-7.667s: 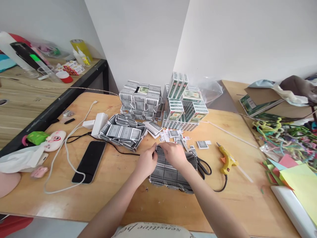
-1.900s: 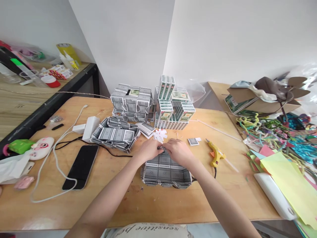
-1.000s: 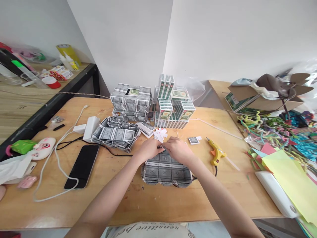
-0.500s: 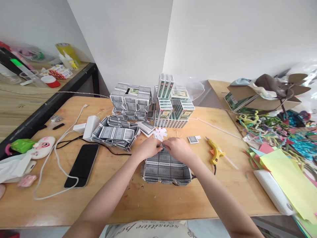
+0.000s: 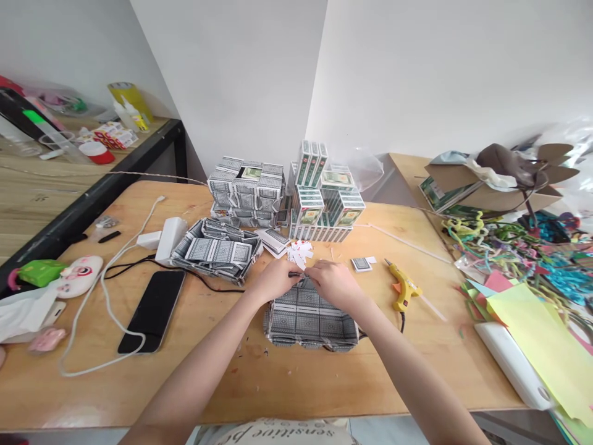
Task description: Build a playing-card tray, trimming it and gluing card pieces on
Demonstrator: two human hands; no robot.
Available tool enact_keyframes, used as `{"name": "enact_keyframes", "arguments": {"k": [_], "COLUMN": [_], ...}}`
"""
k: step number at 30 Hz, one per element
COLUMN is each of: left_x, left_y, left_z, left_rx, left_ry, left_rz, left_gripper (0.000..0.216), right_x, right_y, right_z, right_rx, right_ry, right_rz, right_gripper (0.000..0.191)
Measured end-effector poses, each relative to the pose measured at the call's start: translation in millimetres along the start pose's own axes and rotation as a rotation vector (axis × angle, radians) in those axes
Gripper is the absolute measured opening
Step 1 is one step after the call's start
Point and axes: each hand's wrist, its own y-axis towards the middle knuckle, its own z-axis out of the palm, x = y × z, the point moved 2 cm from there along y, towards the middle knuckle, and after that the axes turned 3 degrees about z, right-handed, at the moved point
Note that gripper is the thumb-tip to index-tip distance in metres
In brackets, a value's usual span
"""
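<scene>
A shallow tray folded from grey-backed playing cards (image 5: 308, 320) lies in front of me on the wooden table (image 5: 296, 383). My left hand (image 5: 277, 279) and my right hand (image 5: 332, 282) meet at the tray's far rim. Both pinch the card edge there with closed fingers. A second card tray (image 5: 217, 252) sits to the left. Loose cut cards (image 5: 300, 251) lie just beyond my hands.
Stacks of card decks (image 5: 245, 190) and green boxed decks (image 5: 327, 201) stand at the back. A yellow glue gun (image 5: 402, 285) lies right of my hands. A black phone (image 5: 152, 311) with cables lies left. Coloured paper and pipe cleaners (image 5: 523, 259) crowd the right side.
My hands have stayed at the tray's far rim, shifting only slightly. The tray sits in the same place.
</scene>
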Motion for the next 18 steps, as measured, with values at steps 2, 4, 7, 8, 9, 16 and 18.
{"name": "enact_keyframes", "arguments": {"k": [2, 4, 7, 8, 9, 16, 18], "left_x": [-1, -1, 1, 1, 2, -2, -4], "left_y": [0, -1, -1, -1, -1, -1, -1], "left_z": [1, 2, 3, 3, 2, -4, -5], "left_rx": [-0.011, -0.028, -0.046, -0.047, -0.043, -0.01, 0.002], "left_ry": [-0.022, -0.031, -0.043, -0.051, -0.058, -0.09, -0.09], "left_rz": [0.01, 0.001, -0.025, -0.031, -0.036, -0.061, -0.053], "left_gripper": [0.023, 0.024, 0.026, 0.026, 0.025, 0.02, 0.018], "right_x": [0, 0, -2, -4, -5, -13, -14], "right_y": [-1, -1, 1, 2, 2, 5, 3], "right_z": [1, 2, 7, 10, 13, 30, 27], "right_rx": [-0.011, -0.031, -0.063, -0.074, -0.09, -0.32, -0.334], "right_ry": [-0.002, 0.004, 0.06, 0.095, 0.137, 0.503, 0.536], "right_rz": [0.008, 0.009, 0.012, 0.015, 0.018, -0.019, -0.02], "right_gripper": [0.028, 0.028, 0.028, 0.027, 0.027, 0.022, 0.02]}}
